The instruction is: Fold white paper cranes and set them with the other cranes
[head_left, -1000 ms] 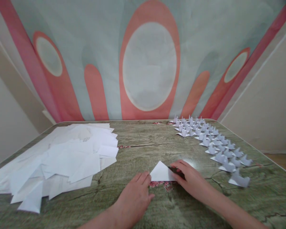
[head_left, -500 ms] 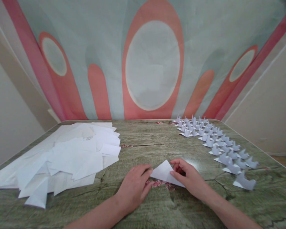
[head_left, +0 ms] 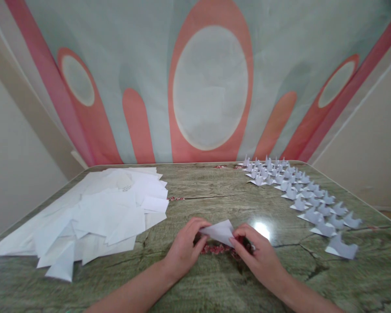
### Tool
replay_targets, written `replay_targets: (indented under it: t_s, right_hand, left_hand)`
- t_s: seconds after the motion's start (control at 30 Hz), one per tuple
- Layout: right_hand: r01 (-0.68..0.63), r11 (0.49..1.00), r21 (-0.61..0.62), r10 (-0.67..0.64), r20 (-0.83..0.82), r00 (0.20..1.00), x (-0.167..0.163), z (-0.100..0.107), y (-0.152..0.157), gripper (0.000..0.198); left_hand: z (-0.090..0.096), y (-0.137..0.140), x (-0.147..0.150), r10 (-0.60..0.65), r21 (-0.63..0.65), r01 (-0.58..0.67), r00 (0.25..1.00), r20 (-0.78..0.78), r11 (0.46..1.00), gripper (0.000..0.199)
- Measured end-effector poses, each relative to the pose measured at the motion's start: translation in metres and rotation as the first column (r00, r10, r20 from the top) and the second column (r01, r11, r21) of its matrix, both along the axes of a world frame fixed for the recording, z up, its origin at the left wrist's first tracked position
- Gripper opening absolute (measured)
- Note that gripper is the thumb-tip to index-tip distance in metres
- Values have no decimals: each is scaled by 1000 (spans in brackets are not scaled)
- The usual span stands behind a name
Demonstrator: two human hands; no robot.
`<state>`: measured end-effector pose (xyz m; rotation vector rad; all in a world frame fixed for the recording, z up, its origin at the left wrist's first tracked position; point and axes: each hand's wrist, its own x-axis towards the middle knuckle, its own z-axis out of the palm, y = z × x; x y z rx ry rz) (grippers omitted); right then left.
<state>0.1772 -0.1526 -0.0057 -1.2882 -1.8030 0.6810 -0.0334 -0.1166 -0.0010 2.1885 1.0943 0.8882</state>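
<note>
A folded piece of white paper (head_left: pixel 220 231) is held between both hands, a little above the table in front of me. My left hand (head_left: pixel 189 244) pinches its left end between thumb and fingers. At the right end, my right hand (head_left: pixel 252 247) closes thumb and fingertips on the paper's edge. The paper is tilted, with a peak at its upper right. Part of its right end is hidden behind the right fingers.
Loose white paper sheets (head_left: pixel 111 217) lie in a wide pile at the left, with a folded paper triangle (head_left: pixel 63 263) at its near edge. Rows of folded paper birds (head_left: pixel 313 213) stand along the right. A patterned backdrop (head_left: pixel 211 87) hangs behind the wood-look table (head_left: pixel 195 184).
The left hand has taken hold of the paper's left end. The paper has been raised and turned, and now looks narrower. The view has shifted slightly.
</note>
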Motion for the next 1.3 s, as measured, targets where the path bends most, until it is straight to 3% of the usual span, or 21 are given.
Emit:
replay_targets:
  t_s: [0.07,0.17,0.23,0.37,0.67,1.3]
  right_hand:
    - [60,998,35,-59,-35,998,1,-4,1,10]
    - [169,979,115,-163,-55,985,4,-7,5,23]
    - [131,984,118,-127,-36,991,6,-6,7,22]
    - [32,999,25,-32,3,999,6,1,7,22]
    - [73,993,-98,-78,-54,995,3,-1,6,29]
    - [12,960,-279,-77,-225,971,1,4,3,36]
  left_hand:
    - [1,0,0,1,-12,-1,1000,11,1000,18]
    - [2,-1,-1,-37,9,37,999,21,999,15]
    - [1,-2,-1,-70,23,70,997,24,997,16]
    - [1,-3,0,-79,27,78,996,52,997,19]
    - [2,-3,2,-52,60,52,999,1,997,32]
    - [0,-1,1,-49,26,48,998,43,999,25]
